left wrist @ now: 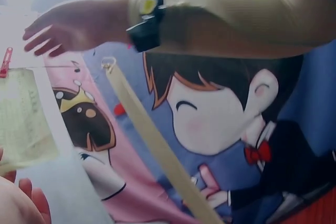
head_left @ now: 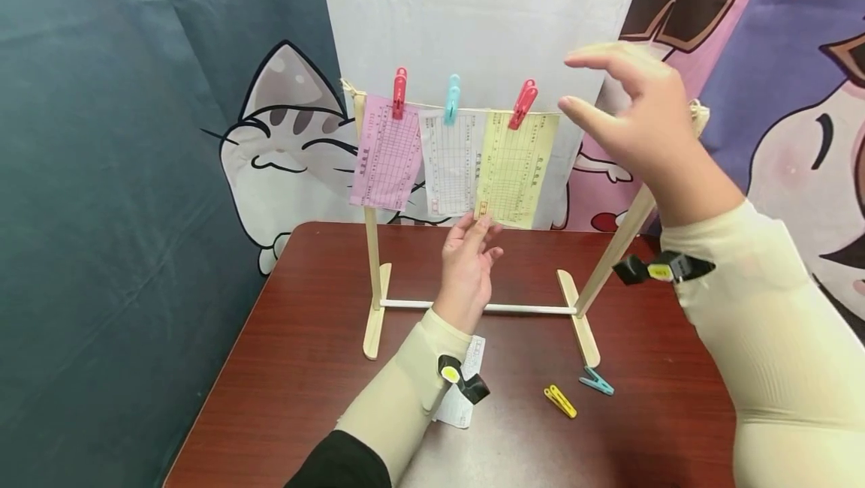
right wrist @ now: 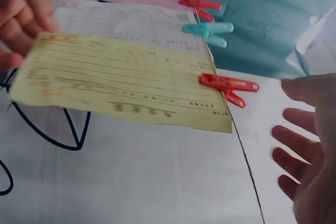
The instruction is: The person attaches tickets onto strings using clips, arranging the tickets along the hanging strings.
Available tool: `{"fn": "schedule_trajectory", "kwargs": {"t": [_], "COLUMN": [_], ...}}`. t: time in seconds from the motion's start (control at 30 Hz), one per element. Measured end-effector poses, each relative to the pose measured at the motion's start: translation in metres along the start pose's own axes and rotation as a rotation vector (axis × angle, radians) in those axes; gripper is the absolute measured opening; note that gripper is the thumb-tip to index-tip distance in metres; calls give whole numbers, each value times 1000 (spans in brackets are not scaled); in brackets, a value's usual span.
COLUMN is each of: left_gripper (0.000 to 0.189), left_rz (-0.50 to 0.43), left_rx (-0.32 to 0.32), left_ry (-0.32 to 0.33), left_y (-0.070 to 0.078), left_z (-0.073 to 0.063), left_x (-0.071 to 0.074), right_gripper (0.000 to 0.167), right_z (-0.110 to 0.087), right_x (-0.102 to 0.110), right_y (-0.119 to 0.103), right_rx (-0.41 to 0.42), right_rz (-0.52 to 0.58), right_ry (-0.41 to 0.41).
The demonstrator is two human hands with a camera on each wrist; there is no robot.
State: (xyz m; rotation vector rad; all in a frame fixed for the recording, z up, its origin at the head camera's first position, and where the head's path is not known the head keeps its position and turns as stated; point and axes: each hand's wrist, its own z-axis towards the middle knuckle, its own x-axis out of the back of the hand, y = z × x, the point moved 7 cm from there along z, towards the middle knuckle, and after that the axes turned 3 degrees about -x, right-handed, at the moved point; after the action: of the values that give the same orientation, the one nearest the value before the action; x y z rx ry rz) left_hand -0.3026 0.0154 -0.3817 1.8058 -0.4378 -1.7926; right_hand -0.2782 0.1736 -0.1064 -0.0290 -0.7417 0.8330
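L hand (head_left: 471, 266) pinches yellow sheet (head_left: 516, 169) at btm-L corner — best tug gently, its red peg (head_left: 523, 103) may slip — R hand (head_left: 638, 109) wide, empty.

The head view looks forward and down across the table (head_left: 270, 398), while nearer wrist views, left facing right, right facing left, share the yellow slip (head_left: 516, 169).

No wording can be read: the pink slip (head_left: 387, 156) at left, white slip (head_left: 449, 165) between and yellow slip (head_left: 515, 169) at right bear printed grids and characters too small or blurred; the right wrist's yellow label (head_left: 660, 272) is equally illegible.
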Motion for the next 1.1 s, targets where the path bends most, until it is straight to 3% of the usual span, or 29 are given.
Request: {"fn": "schedule_trajectory", "kwargs": {"t": [0.07,0.13,0.2,0.27,0.33,0.43,0.57,0.67,0.77,0.87,1.1], "left_gripper": [16,20,22,21,16,14,29,43,52,60,68], "left_rz": [76,190,366,597,862,1267,1604,1702,1737,1747,1804], "left_rx": [-38,-94,-145,-187,-195,-166,-80,-52,-47,-60,-99], "left_ry": [-17,-62,-127,-198,-259,-320,-397,-432,-425,-407,-406], "left_y": [7,16,23,27,24,11,-8,-18,-24,-27,-33], "left_z": [-2,-6,-12,-18,-23,-30,-41,-46,-48,-49,-53], "left_x": [11,25,41,61,84,123,163,177,184,187,189], "right_gripper": [33,27,20,16,19,25,27,31,27,24,20], "right_z": [-19,-43,-72,-105,-143,-208,-298,-353,-386,-400,-403], "right_x": [7,9,5,-6,-25,-62,-113,-139,-155,-166,-188], "right_y": [-5,-4,2,15,33,65,102,117,125,128,125], "right_rx": [107,192,235,222,169,9,-240,-400,-543,-611,-594], "right_rz": [33,69,93,84,72,56,122,223,341,393,394], "right_ry": [89,119,69,-43,-187,-409,-722,-868,-869,-820,-701]}}
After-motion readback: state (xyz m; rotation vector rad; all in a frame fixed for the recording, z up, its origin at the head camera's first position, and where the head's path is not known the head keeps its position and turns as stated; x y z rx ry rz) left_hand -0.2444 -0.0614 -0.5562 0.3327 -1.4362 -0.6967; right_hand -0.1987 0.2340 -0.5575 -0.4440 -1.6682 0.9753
